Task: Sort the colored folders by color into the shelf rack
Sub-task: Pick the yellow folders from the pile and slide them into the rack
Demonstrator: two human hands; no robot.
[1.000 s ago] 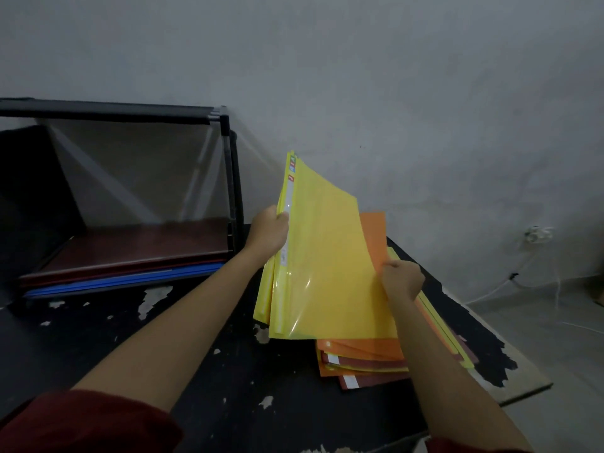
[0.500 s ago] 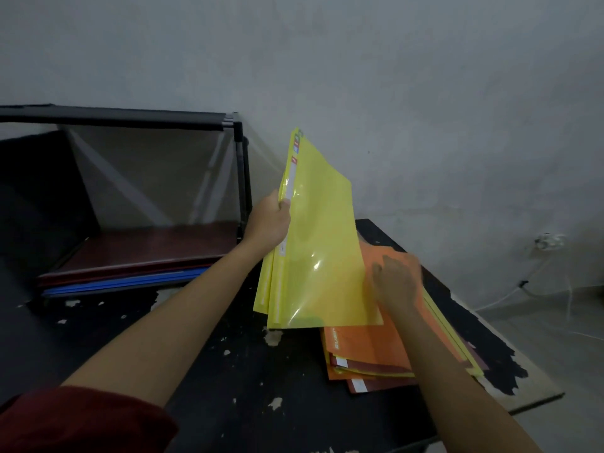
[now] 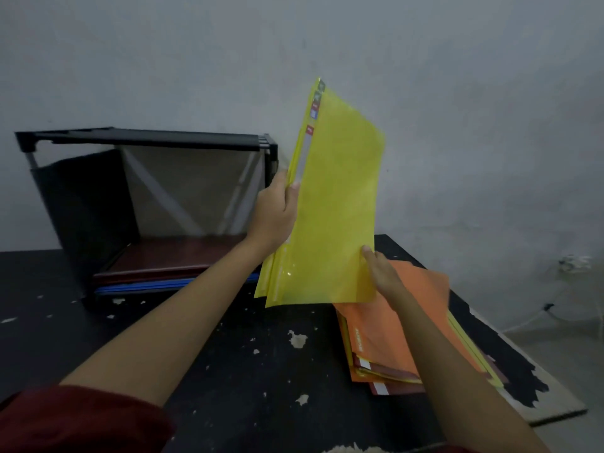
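Observation:
My left hand [image 3: 275, 214] grips a bunch of yellow folders [image 3: 333, 204] by their spine edge, holding them nearly upright above the table. My right hand [image 3: 380, 273] holds the lower right edge of the same yellow folders, thumb on the front. Below it lies a stack of folders [image 3: 392, 338], orange on top with yellow and dark red ones underneath. The black shelf rack [image 3: 147, 142] stands at the left against the wall, with dark red folders [image 3: 170, 259] and blue folders [image 3: 147, 286] lying flat on its bottom level.
The black table [image 3: 228, 371] has chipped paint and a ragged right edge. A grey wall stands behind. A wall socket with a cable [image 3: 575, 261] is at the far right, over the floor.
The yellow folders have been lifted higher and more upright. My right hand left the orange stack and took the yellow folders' lower right edge.

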